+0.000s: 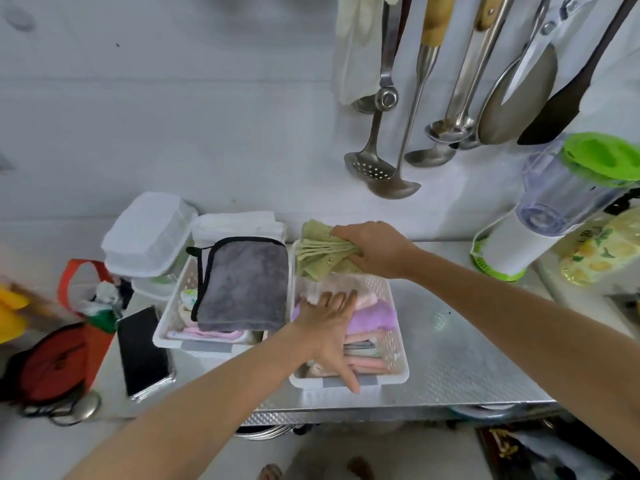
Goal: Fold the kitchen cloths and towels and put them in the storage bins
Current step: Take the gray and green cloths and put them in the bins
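Gripping a folded green cloth (317, 252), soft and ribbed with small snaps, your right hand (375, 249) holds it over the far end of the right bin (398, 355). Your left hand (329, 327) lies flat, fingers spread, pressing on the stacked pink and purple cloths (372, 315) inside that bin. Two white perforated plastic bins sit side by side on the embossed metal worktop (460, 355); the left bin (173, 313) holds a plush grey towel (242, 289) with black edging. One black phone (143, 349) lies left of it. Several steel ladles (394, 183) hang on the far wall.
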{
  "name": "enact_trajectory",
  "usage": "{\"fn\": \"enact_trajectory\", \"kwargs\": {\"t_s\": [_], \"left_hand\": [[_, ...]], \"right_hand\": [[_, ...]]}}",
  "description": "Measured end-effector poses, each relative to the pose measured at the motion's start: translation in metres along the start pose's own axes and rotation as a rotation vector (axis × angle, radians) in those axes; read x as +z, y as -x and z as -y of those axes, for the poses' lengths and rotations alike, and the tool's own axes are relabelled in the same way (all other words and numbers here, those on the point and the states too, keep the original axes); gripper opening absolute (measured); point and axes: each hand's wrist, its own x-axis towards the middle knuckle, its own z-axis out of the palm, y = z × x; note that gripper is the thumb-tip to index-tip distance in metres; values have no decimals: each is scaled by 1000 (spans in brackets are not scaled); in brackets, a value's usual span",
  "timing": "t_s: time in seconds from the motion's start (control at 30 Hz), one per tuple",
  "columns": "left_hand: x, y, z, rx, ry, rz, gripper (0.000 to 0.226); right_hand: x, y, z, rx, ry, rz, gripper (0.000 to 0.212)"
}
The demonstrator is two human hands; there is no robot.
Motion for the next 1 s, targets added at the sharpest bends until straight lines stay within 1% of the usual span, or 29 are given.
{"fn": "enact_trajectory", "kwargs": {"t_s": [0.07, 0.13, 0.2, 0.27, 0.33, 0.4, 0.43, 0.53, 0.6, 0.63, 0.67, 0.73, 0.8, 0.83, 0.87, 0.9, 0.93, 1.0], "left_hand": [[0, 0, 0, 3, 2, 16, 150], [1, 2, -1, 16, 5, 13, 148], [4, 4, 0, 29, 14, -16, 145], [7, 5, 2, 43, 18, -47, 142], [10, 6, 4, 46, 13, -65, 138], [11, 8, 4, 50, -15, -81, 137], [11, 10, 3, 52, -41, -104, 135], [14, 17, 0, 56, -112, -245, 129], [20, 23, -3, 30, -106, -369, 125], [22, 25, -3, -6, -103, -417, 126], [22, 27, -3, -46, -102, -456, 133], [21, 29, -1, -100, -102, -452, 148], [21, 28, 3, -139, -53, -379, 152], [21, 27, 4, -153, -34, -352, 152], [20, 25, 5, -156, -26, -336, 153], [21, 24, 5, -153, -24, -324, 152], [21, 23, 5, -149, -17, -314, 151], [21, 23, 6, -148, -28, -311, 148]], "right_hand": [[12, 2, 6, -6, 79, 39, 51], [22, 1, 12, 11, 128, 61, 49], [33, 0, 18, 26, 127, 84, 47], [46, -2, 20, -2, 40, 141, 47], [52, -5, 17, -17, -123, 209, 53], [46, -6, 11, 4, -267, 285, 58], [42, -6, 9, 18, -299, 346, 61], [37, -3, -1, 70, -339, 515, 68], [40, -4, -4, 124, -417, 560, 67], [42, -5, -4, 152, -440, 582, 65], [45, -6, -3, 176, -446, 617, 62], [50, -5, -6, 232, -520, 718, 53], [53, -3, -14, 285, -768, 797, 43], [53, -3, -16, 329, -902, 800, 35], [53, -5, -17, 386, -962, 766, 25], [53, -9, -16, 436, -947, 699, 19], [53, -15, -12, 447, -811, 644, 21], [59, -29, 0, 362, -377, 579, 33]]}}
